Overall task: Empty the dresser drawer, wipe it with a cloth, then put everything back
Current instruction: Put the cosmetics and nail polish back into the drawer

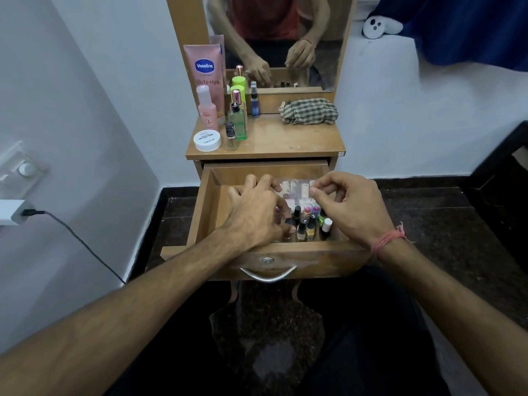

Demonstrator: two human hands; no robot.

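1 head-worn wide-angle view looks forward and down from close above an open drawer (pixel 205 212), taking in the dresser counter (pixel 285 138), mirror (pixel 274 38), side walls and dark floor (pixel 457 224)

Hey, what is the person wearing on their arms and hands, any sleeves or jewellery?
Both forearms are bare, with no sleeves, gloves or rings visible. The left hand wears nothing. Just behind the right hand, the wrist carries a pinkish-red thread bracelet with a frayed knot end.

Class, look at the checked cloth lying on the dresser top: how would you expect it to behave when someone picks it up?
The checked cloth lies bunched in soft folds, so it is probably floppy and would sag and unfold when lifted. It looks thin, so likely light. Being crumpled fabric, it should not roll or slide far if pushed.
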